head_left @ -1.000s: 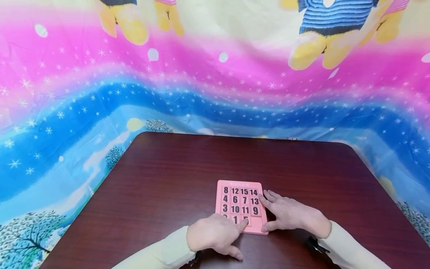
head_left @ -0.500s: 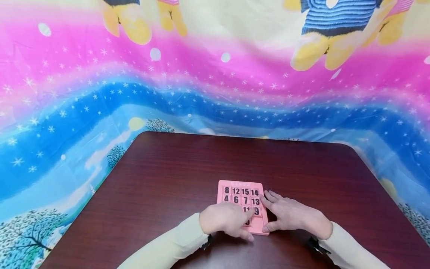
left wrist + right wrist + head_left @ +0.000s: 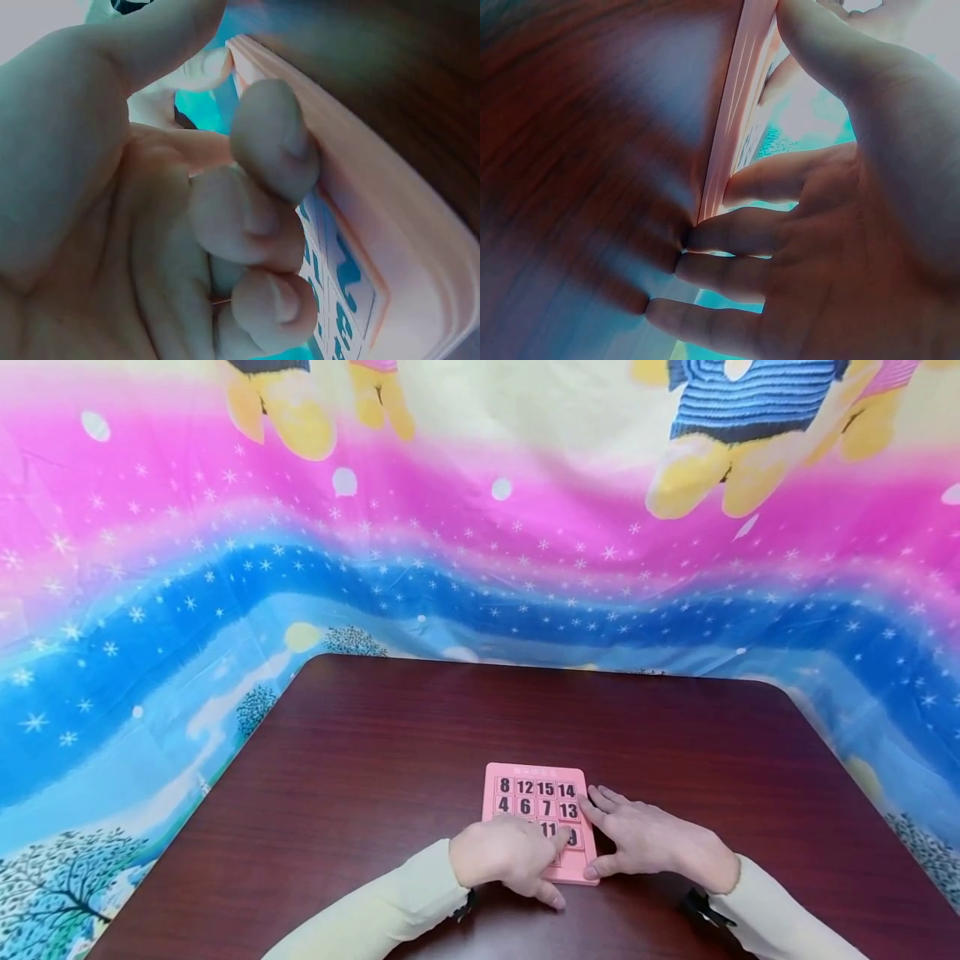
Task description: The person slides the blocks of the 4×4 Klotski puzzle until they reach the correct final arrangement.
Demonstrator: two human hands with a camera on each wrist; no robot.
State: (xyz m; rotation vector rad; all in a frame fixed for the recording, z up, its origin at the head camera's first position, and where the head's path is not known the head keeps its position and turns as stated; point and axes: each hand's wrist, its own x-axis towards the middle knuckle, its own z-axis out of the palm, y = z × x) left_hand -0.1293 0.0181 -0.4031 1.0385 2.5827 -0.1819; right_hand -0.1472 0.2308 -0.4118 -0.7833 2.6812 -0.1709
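Observation:
A pink number slide puzzle [image 3: 534, 772] lies flat on the table, with dark numbers on its square tiles. In the head view my left hand [image 3: 508, 858] reaches over its lower left part, hiding several tiles. The left index finger is stretched out and touches the tile marked 9 [image 3: 573, 837] at the right side. Below that tile is a bare slot in the bottom right corner. In the left wrist view the other fingers [image 3: 247, 214] are bent and hold nothing. My right hand [image 3: 648, 837] rests at the puzzle's right edge, fingers mostly straight, thumb and index touching the frame [image 3: 739, 97].
The dark brown wooden table [image 3: 420, 718] extends behind and to both sides of the puzzle. A colourful printed cloth [image 3: 480, 543] hangs around the table's far and side edges.
My left hand has moved right and up, from the tile marked 5 to the tile marked 9. That tile has slid slightly down toward the bare slot. The right hand stays put.

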